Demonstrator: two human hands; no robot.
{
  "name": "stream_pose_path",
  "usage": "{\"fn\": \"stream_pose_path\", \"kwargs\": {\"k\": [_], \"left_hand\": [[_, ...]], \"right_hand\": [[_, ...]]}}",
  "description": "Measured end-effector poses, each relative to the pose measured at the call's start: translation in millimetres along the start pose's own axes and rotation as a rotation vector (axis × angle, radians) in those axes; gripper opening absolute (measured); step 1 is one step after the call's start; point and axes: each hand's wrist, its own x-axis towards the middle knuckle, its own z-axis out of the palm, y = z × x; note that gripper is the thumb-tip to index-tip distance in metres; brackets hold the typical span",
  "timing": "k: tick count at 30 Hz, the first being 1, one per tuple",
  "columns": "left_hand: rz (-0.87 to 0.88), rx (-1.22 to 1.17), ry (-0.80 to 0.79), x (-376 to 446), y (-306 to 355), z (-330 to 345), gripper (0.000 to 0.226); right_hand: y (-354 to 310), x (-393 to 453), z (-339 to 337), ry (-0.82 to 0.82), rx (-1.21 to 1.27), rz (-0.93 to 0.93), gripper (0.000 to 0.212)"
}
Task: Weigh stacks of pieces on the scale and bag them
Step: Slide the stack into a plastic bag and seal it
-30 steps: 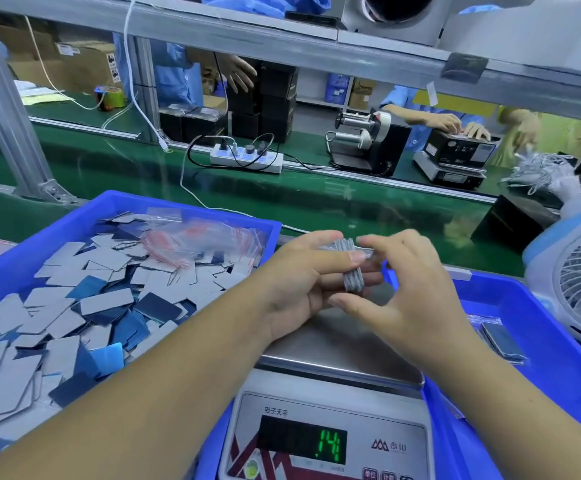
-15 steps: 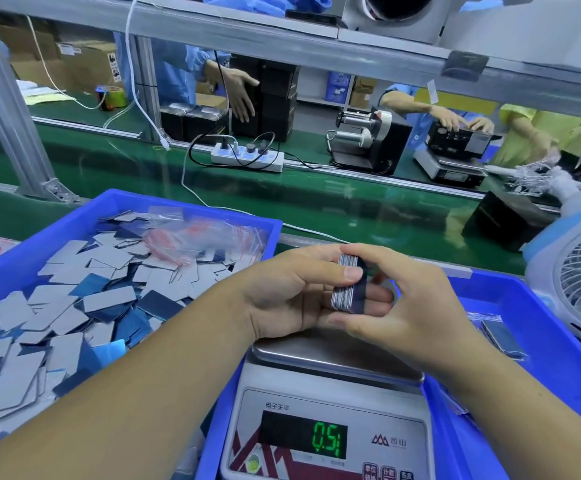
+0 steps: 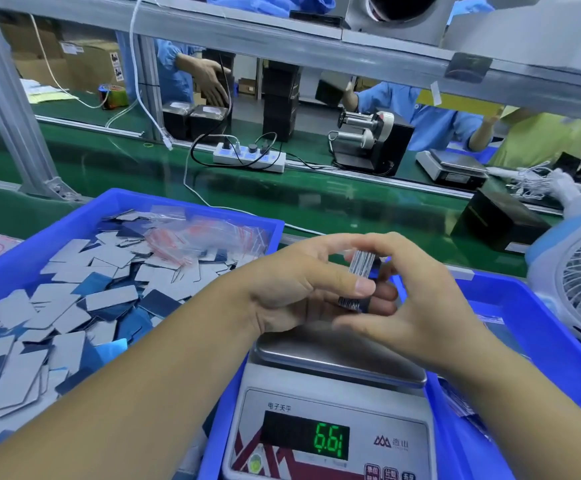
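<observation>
One stack (image 3: 361, 268), two hands' grip (image 3: 320, 289), one scale (image 3: 330, 403)

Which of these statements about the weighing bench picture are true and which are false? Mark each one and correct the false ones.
1. Both hands hold the stack of pieces. True: the left hand and right hand grip it together.
2. The stack rests on the scale platform. False: it is held above it.
3. The scale display shows green digits. True.
4. The loose pieces lie in a red bin. False: the bin is blue.
5. Clear bags lie in that bin. True.
</observation>
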Motion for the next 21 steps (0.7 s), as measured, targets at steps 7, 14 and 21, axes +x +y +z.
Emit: {"fn": "stream_pose_path", "kwargs": {"k": [7, 14, 21], "left_hand": [[-0.166, 0.2, -0.17, -7.9, 1.5, -10.1, 0.074], [-0.135, 0.293, 0.058, -12.7, 14.3, -19.4, 0.058], [0.168, 0.59, 1.109, -14.5, 21.8, -77.4, 0.013]], "right_hand": [[3.0, -2.6, -16.6, -0.201, -0.042, -0.145, 0.032], [7.7, -2.3, -5.5, -0.093, 0.018, -0.024, 0.023], [26.3, -5.3, 23.0, -0.116, -0.115, 0.273, 0.026]]}}
